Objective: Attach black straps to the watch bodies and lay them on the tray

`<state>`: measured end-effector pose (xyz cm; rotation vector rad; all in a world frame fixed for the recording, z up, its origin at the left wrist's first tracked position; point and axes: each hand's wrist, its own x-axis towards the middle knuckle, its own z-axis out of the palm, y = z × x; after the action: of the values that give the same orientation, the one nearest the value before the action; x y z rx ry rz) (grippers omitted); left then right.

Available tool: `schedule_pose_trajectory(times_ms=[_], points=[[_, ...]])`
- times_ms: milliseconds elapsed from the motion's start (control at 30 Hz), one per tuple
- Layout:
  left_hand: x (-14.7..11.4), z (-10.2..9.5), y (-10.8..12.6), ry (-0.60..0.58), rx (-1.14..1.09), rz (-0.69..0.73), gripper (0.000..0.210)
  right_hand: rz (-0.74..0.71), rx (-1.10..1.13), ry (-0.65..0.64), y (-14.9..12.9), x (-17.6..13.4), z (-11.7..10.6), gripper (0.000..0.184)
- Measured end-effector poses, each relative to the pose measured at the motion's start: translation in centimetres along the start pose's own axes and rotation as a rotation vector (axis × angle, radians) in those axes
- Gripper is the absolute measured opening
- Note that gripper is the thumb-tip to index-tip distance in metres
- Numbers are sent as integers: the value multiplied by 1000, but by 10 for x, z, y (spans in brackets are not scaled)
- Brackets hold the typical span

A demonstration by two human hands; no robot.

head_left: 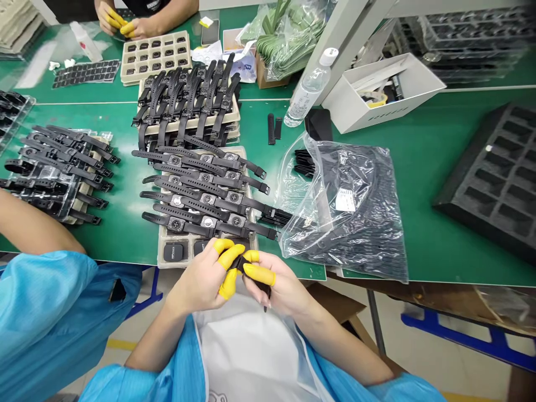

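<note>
Yellow-covered fingers (pixel 260 274) of the left hand (pixel 204 279) and right hand (pixel 287 286) clamp on a black piece (pixel 238 263), above the white apron (pixel 251 346), just before a beige tray (pixel 161 245) of strapped watches (pixel 208 198); rightward, a clear bag (pixel 324 212) of black strips (pixel 360 245) lies on the green table (pixel 422 240).

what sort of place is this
Probably a factory workshop: a long green workbench bears beige plastic trays of black-strapped watches, and a clear plastic bag is full of what look like black straps.
</note>
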<state>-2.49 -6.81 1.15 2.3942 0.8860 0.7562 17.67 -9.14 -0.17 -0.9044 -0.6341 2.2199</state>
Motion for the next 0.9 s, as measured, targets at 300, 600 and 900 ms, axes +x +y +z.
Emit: schedule_pose_trajectory(times_ms=[300,600,900], points=[[3,-7,5,-41,187,53,38,37,-38,-28,-6,1,2,47],[7,-7,8,-34,276,64,34,55,-21,-26,-6,1,1,49],[7,-6,10,-45,298,42,33,50,-2,-31,-2,3,-1,52]])
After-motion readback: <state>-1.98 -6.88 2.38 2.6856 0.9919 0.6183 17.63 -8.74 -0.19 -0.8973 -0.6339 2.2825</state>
